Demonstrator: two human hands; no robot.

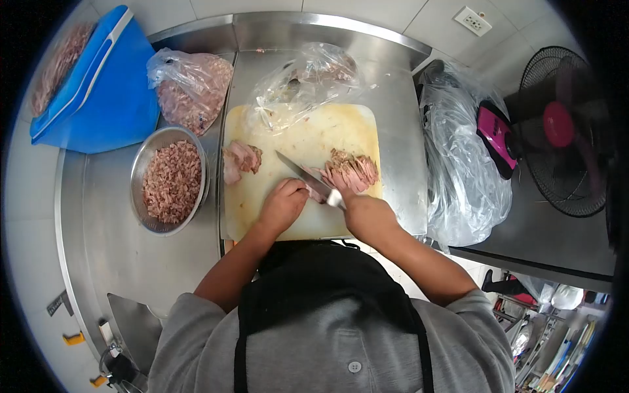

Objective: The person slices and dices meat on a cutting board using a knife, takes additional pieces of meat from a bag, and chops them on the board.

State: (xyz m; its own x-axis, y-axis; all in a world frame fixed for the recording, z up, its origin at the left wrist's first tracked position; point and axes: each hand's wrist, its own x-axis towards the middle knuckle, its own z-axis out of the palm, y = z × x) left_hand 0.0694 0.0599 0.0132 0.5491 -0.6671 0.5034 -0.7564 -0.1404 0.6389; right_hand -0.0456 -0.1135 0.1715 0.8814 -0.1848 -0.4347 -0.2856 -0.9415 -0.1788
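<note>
My right hand [368,215] is closed round the white handle of a kitchen knife [300,171], whose blade points away and to the left across the cutting board [262,213]. Curled on the board to the left of the knife, my left hand [285,202] has its fingertips against a small piece of meat [314,192], partly hidden by the blade and fingers. Sliced cooked meat [352,171] lies in a heap right of the blade. Another chunk of meat [241,161] rests at the board's left edge.
A metal bowl [135,196] of diced meat stands left, below a bag of chopped meat [193,92] and a blue bag [121,92]. A clear plastic bag [314,75] overlaps the board's far edge. Plastic bags [458,170] and a fan [563,131] are at right.
</note>
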